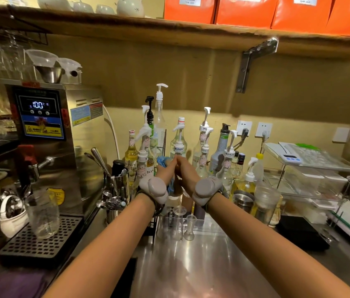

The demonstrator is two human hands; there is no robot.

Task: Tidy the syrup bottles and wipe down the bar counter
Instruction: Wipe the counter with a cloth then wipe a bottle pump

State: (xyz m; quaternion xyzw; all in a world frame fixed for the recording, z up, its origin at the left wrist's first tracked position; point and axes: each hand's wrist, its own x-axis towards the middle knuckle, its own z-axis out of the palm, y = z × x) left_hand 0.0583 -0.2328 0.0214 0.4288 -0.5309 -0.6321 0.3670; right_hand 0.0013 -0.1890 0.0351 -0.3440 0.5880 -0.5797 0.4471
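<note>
Cloth [162, 163] bunched between left hand [165, 168] and right hand [185, 172].

Both hands, left [165, 172] and right [185, 174], hide most of a blue cloth [162, 162] and the syrup bottle behind them; their grip is unclear. Orange bags [245, 9] are cropped above.
</note>
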